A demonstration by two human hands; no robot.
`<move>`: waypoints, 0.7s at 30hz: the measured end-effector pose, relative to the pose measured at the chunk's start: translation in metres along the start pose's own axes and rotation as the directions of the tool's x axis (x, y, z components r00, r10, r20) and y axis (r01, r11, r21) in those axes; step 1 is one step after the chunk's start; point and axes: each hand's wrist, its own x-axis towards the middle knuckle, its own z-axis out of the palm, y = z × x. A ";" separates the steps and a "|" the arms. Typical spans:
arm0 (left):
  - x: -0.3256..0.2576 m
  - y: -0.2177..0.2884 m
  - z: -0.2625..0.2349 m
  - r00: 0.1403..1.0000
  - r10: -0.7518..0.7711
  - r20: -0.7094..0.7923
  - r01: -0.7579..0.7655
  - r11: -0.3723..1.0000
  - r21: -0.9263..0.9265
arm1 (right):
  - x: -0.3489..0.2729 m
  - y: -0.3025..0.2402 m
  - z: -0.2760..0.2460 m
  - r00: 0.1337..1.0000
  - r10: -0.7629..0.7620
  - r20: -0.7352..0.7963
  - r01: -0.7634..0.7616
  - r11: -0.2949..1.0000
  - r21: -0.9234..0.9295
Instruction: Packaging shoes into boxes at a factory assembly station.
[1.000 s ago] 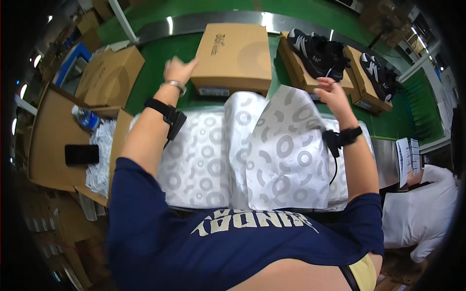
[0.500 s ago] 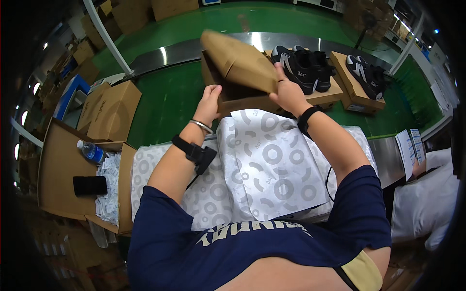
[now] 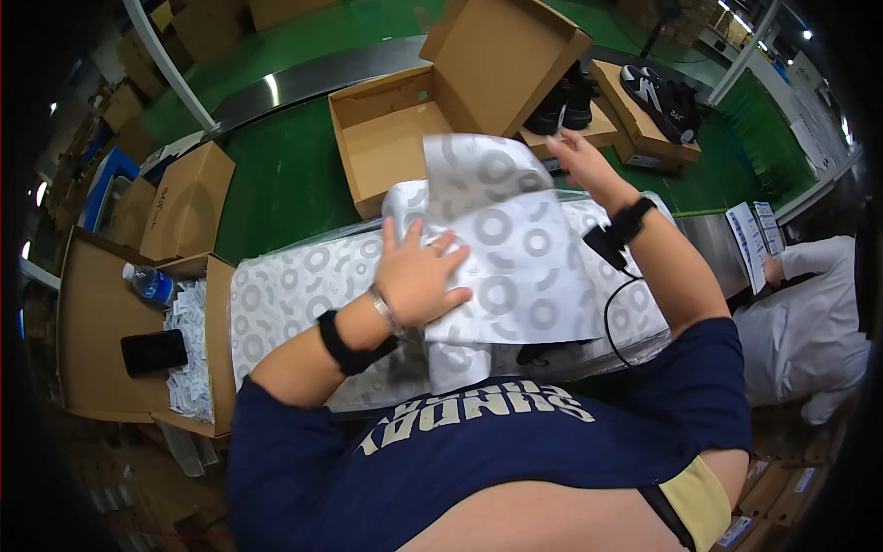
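My left hand lies with fingers spread on a white sheet of wrapping paper printed with grey rings. The sheet's far part is lifted, folded and blurred. Beside its far right edge is my right hand, fingers loosely bent and partly apart, with nothing visible in them. Under the sheet's near edge a bit of something black shows; its kind is hidden. Just beyond the paper stands a brown cardboard shoebox, its lid raised and its inside bare.
Black sneakers sit on closed shoeboxes at the far right. To the left, an open carton holds small white packets, a water bottle and a black phone. Another person's white sleeve shows at right.
The shoebox lid, tilted in my hands before, now stands open. My left hand has come back onto the paper; my right has left the lid. The paper's far part has lifted.
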 end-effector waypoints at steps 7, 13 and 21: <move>-0.036 -0.007 0.077 0.914 -0.380 -0.139 0.134 0.608 -0.783 | -0.112 0.059 0.009 0.809 0.081 0.582 -0.224 0.958 0.179; -0.050 0.000 0.066 0.803 -0.505 -0.316 -0.414 -0.092 -0.906 | -0.140 0.013 0.047 0.901 -0.029 0.433 -0.217 0.834 0.508; 0.022 -0.159 -0.055 0.891 -0.340 -0.301 -0.392 -0.243 -0.887 | 0.017 -0.108 0.070 0.913 -0.075 0.402 -0.185 0.801 0.569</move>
